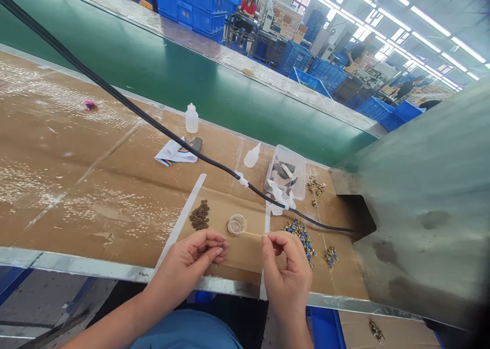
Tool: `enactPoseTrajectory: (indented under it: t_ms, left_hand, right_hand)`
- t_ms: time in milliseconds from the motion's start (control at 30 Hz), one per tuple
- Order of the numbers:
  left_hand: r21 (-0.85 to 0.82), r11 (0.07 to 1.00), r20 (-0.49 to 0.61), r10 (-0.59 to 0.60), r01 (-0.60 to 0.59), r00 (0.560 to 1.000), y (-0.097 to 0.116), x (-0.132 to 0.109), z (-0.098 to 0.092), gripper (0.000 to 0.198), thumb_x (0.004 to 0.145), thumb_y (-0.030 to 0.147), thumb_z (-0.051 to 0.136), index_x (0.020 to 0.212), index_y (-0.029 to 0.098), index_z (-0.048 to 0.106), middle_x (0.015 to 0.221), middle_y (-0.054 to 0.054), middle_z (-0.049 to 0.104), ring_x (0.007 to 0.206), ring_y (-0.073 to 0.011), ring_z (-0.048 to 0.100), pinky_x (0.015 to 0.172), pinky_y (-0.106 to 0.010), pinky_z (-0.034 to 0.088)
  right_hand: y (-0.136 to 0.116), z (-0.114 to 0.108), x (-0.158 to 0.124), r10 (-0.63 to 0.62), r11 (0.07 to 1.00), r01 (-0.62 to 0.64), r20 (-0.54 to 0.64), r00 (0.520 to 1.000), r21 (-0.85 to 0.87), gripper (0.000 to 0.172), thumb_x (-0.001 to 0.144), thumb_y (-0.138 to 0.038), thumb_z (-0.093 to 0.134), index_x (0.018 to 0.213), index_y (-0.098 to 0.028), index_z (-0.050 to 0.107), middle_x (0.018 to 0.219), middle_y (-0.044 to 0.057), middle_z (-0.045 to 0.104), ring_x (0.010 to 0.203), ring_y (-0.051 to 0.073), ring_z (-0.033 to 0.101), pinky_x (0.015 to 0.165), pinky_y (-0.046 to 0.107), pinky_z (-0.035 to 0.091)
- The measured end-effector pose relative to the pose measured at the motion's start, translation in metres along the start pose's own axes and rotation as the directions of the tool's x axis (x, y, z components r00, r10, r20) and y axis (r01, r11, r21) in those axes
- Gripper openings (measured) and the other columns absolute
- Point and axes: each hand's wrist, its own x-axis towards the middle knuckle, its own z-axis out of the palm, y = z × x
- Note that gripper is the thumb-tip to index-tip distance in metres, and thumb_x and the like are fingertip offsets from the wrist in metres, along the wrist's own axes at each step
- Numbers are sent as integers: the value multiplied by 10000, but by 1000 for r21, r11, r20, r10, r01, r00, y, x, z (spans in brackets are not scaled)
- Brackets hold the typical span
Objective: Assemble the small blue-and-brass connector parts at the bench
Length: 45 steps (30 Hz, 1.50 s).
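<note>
My left hand [191, 254] is closed in a pinch on a small dark brown disc [222, 246], just above the front of the cardboard-covered bench. Between the thumb and forefinger of my right hand [288, 268] is a thin pale stick [253, 235], which points left toward a small clear round cup [237, 224]. The cup stands between and beyond my hands. A pile of similar brown discs [199, 215] lies beyond my left hand. Partly hidden behind my right hand is a heap of small blue and gold pieces [300, 235].
A black cable [199, 155] hangs across the bench. Beyond it are an upright white bottle [192, 119], a tipped bottle [252, 156], a folded cloth [176, 152] and a clear plastic box [299, 170]. A metal housing [417, 201] blocks the right; a green conveyor [184, 83] runs behind.
</note>
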Motion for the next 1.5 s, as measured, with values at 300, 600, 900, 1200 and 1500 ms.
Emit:
enactPoseTrajectory:
  t_ms: [300,600,900,1200,1500]
  left_hand:
    - [34,997,-81,-59,62,995,6,1,0,320,711,447,701,913,201,666,904,-58,753,846,-245,712,811,-362,583]
    - [65,994,-97,-86,93,992,3,7,-2,454,614,570,727,897,218,687,886,-69,770,810,-265,725,797,-351,590]
    - [83,992,-91,-83,91,992,5,4,-1,482,627,584,710,915,200,668,882,-82,760,818,-266,719,811,-367,577]
    - [71,996,-61,-49,53,997,7,4,1,386,670,522,709,883,202,682,847,-61,753,775,-227,707,781,-334,573]
    - [5,1000,-15,-18,18,1000,8,0,1,121,785,276,636,870,198,670,817,-31,721,765,-181,673,775,-318,555]
  right_hand:
    - [3,18,0,38,998,-32,113,993,-57,141,853,-197,564,935,-226,675,874,33,645,842,155,576,759,288,449]
    - [53,-37,-9,200,923,-209,-61,978,-324,130,860,-280,561,857,-201,664,831,37,660,789,171,582,733,298,435]
    - [63,-38,10,95,890,-7,170,981,-456,220,896,-201,487,965,-223,695,885,49,673,838,176,580,742,299,428]
    - [62,-26,10,103,868,27,234,967,-495,168,881,-255,520,880,-218,684,812,36,672,770,166,599,697,278,439]
    - [58,-23,10,180,857,-12,278,944,-515,165,773,-152,528,883,-200,642,804,18,659,699,164,617,628,269,445]
